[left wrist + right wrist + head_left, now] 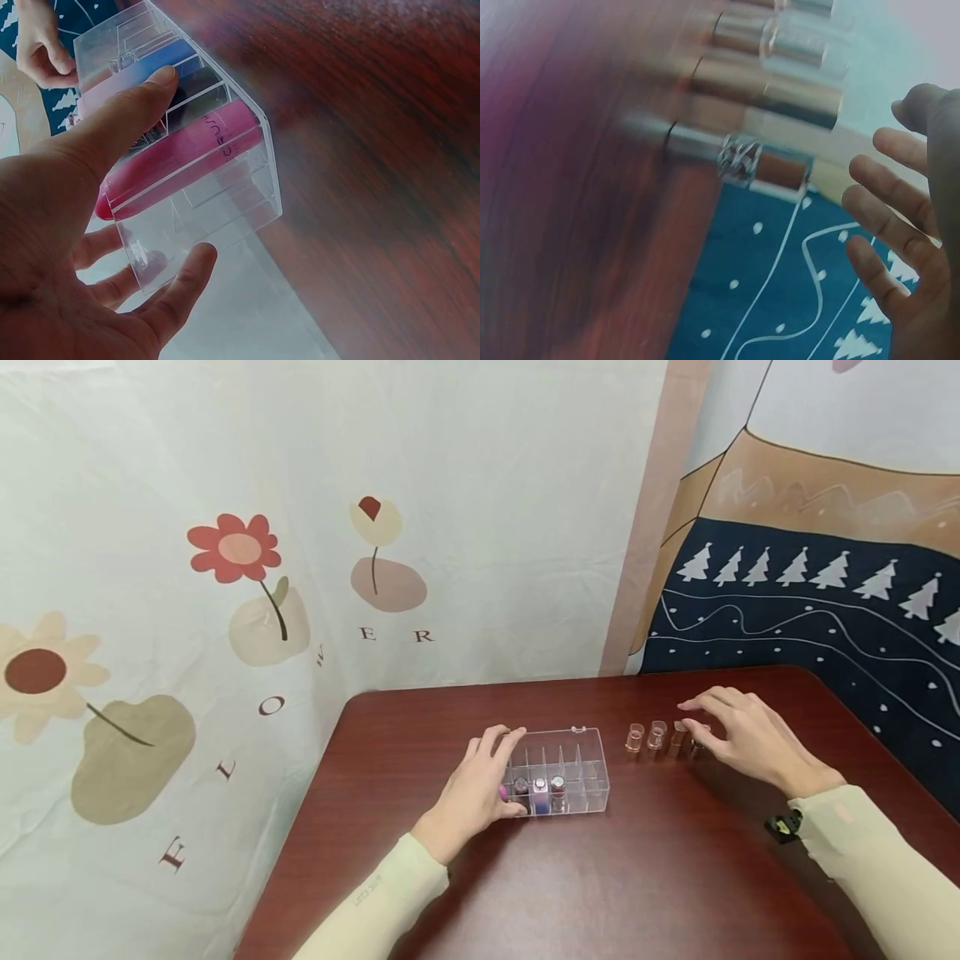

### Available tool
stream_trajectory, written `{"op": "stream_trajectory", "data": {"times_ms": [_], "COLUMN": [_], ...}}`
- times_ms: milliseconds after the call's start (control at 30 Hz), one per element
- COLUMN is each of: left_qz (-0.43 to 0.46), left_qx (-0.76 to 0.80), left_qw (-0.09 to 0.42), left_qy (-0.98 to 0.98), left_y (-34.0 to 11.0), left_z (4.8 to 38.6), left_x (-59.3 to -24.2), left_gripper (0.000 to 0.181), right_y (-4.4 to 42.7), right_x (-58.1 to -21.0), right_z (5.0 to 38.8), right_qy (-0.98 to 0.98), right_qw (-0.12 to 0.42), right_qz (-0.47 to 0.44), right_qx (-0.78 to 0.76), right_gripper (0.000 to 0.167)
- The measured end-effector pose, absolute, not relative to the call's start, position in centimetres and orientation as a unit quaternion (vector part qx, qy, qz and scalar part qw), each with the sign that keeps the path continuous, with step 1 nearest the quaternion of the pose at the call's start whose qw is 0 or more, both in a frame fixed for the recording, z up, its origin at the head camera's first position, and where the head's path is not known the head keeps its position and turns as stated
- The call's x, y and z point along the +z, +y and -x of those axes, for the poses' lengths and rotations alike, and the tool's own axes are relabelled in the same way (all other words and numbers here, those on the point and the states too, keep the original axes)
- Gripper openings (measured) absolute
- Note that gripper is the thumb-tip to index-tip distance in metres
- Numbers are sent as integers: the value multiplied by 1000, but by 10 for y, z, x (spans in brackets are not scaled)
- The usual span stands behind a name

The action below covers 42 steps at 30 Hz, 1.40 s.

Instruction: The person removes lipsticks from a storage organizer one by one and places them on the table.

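Observation:
My left hand (468, 785) grips the left end of a clear divided organizer box (596, 777), thumb along the front and fingers at the back. Inside its front row stand a pink tube (187, 157) marked with letters, a dark-topped item (521, 787), a pink-to-blue tube (540, 797) and a silver-capped clear one (558, 793). Over to the right, my right hand (750, 739) hovers, holding nothing, beside a row of upright lipstick tubes. These include clear-topped tubes (635, 739), a plain gold-brown tube (765, 90) and one with a patterned silver band (739, 159), partly behind my hand in the head view.
The dark red wooden table (637, 877) meets a pale flower-printed cloth (480, 568) at the back and left. A navy cloth with white trees (795, 602) hangs at the right. A small black device (783, 827) sits at my right wrist.

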<state>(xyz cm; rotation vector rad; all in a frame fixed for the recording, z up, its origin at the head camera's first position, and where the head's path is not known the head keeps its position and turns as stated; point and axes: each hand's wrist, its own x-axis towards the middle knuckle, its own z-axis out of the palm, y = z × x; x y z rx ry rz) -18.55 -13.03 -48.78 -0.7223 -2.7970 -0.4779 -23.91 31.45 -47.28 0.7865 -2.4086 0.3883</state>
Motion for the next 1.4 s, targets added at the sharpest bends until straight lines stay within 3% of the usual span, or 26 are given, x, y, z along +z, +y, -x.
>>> {"op": "stream_trajectory", "data": {"times_ms": [233,733,1067,1400], "left_qz": [248,259,252,249], "left_qx": [-161,-155,-149,-149], "left_qw": [106,93,88,87], "left_qy": [-950,-949,-952,-953], "left_y": [-131,-135,-134,-134], "left_z": [186,190,190,189], "left_x": [-487,-483,-484,-483], "left_gripper": [127,128,127,127], "right_y": [294,224,182,162], "right_x": [-463,-458,-464,-466], "right_z": [236,225,223,226], "right_qy": [-880,-851,-839,-835], "right_qw": [309,277,203,90], "right_qz": [-331,-423,-485,-519], "right_qx": [143,143,140,157], "right_gripper": [39,34,37,29]}}
